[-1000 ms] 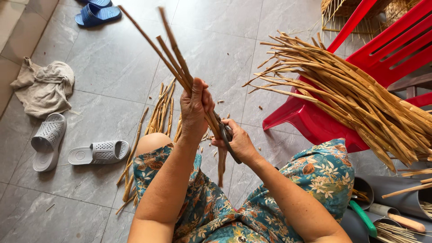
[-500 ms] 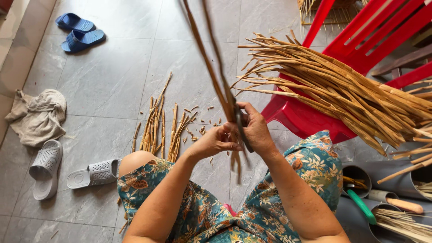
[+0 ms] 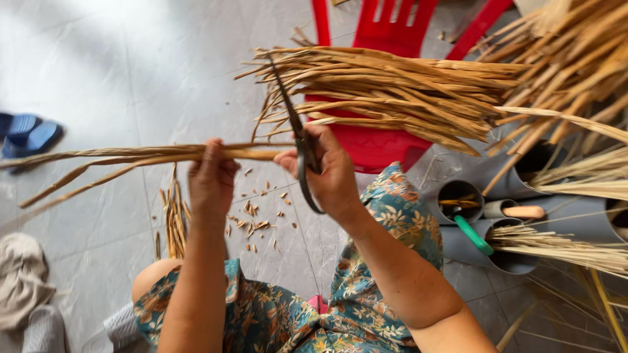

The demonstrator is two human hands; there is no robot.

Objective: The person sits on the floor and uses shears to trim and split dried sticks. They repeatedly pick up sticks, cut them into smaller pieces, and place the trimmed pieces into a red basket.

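A: We see the left hand (image 3: 210, 180) closed in a fist around a bunch of dried stalks (image 3: 131, 159), thumb and fingers wrapped tight. The bunch lies nearly level and runs far out to the left of the scene, its tips drooping over the grey floor tiles (image 3: 98, 78).

B: And we have the right hand (image 3: 330, 173) gripping a pair of shears (image 3: 297, 140), fingers curled through the looped handle. The dark blades point up and away from us, and their lower part meets the cut ends of the bunch, just right of the left fist. Whether the blades stand apart we cannot tell; they look like one thin line.

A: Beneath the hands we note small cut bits (image 3: 256, 219) strewn on the tiles, and a loose heap of short stalks (image 3: 173, 216) lying near the left knee.

B: Farther off, a red plastic chair (image 3: 376, 140) carries a thick pile of long stalks (image 3: 405, 91), spreading to the right. Near right, we see grey tubes (image 3: 487, 238) holding more stalks, with a green-handled tool (image 3: 473, 234) resting in one.

A: On the far left lie blue sandals (image 3: 29, 134); near left, a crumpled cloth (image 3: 23, 278). A floral garment (image 3: 366, 294) covers the lap.
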